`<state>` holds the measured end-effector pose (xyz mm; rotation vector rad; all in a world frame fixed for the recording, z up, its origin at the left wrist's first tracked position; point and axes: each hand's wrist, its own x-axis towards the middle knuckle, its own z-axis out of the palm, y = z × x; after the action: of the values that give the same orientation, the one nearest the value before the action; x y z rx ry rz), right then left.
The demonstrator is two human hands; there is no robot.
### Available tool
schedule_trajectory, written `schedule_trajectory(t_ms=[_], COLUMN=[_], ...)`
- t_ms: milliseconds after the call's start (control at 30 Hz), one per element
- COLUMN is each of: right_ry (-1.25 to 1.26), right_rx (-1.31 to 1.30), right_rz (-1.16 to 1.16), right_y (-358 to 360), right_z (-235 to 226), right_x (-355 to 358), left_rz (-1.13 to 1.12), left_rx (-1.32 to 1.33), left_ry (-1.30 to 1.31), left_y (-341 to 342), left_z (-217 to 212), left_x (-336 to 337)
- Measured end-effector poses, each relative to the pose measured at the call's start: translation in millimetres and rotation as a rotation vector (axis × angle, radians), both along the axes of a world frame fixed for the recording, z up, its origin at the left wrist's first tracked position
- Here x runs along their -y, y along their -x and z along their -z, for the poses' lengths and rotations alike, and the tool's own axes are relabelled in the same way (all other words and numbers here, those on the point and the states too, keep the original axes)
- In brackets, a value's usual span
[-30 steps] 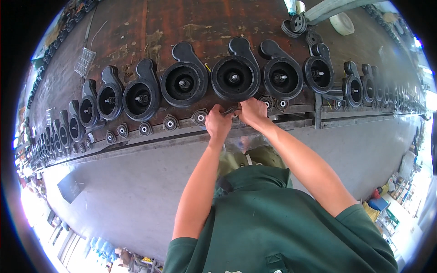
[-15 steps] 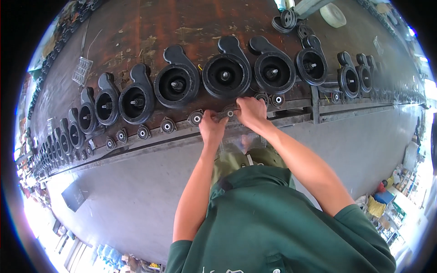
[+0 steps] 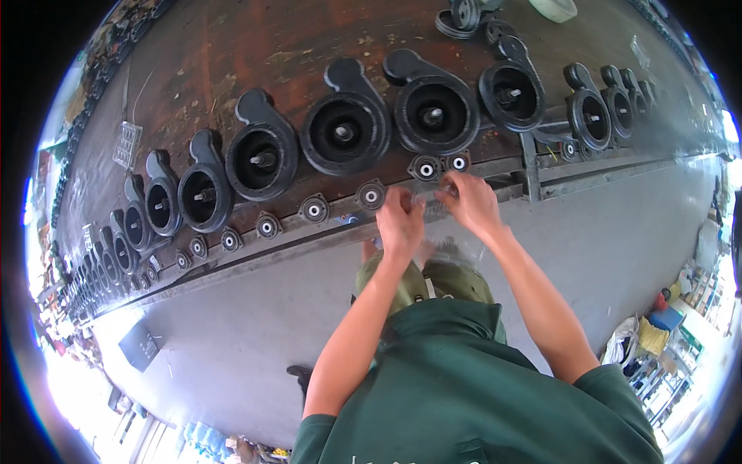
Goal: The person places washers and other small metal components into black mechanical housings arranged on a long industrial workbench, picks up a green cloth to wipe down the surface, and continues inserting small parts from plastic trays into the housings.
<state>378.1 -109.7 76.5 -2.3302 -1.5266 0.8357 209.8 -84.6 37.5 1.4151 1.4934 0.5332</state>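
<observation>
My left hand (image 3: pixel 400 226) is closed in a pinch at the bench's front edge, beside a round black flange with a pale metal centre (image 3: pixel 371 195). A small, see-through bit shows at its fingertips, too blurred to name. My right hand (image 3: pixel 473 206) is a short way to the right, fingers curled and thumb drawn in; what it pinches, if anything, I cannot make out. Just beyond it lie two more flanges, one nearer (image 3: pixel 427 168) and one farther right (image 3: pixel 458 161). Behind them stands a black round housing with a metal shaft (image 3: pixel 434 116).
A long row of similar black housings (image 3: pixel 345 133) runs along the bench (image 3: pixel 255 58), with more flanges (image 3: pixel 314 209) on its front edge. A clear plastic tray (image 3: pixel 127 145) lies at the left. Black wheels (image 3: pixel 456 25) sit at the back. A grey box (image 3: pixel 139 346) stands on the floor.
The flange that both hands were holding now lies on the bench edge beside my left hand. My hands have moved right and apart, and the view has shifted slightly.
</observation>
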Motion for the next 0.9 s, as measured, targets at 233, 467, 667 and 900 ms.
schedule_trajectory(t_ms=[233,467,667,900], right_ry=[-0.13,-0.138,-0.109,0.048], right_rx=[0.247,0.246,0.155,-0.046], right_rz=[-0.173,-0.249,-0.227,-0.102], right_y=[-20,-8,-4,-10], right_z=[29,37,40,32], right_x=[-44,-44,-29,-33], left_rz=[-0.007,0.024,-0.058,-0.21], left_rx=[-0.136,-0.175,-0.148,-0.01], left_ry=[-0.151,-0.022,0.037,0.012], left_y=[-41,-27,-25,-27], left_z=[28,20,5,13], left_x=[-46,-33,-17,-15])
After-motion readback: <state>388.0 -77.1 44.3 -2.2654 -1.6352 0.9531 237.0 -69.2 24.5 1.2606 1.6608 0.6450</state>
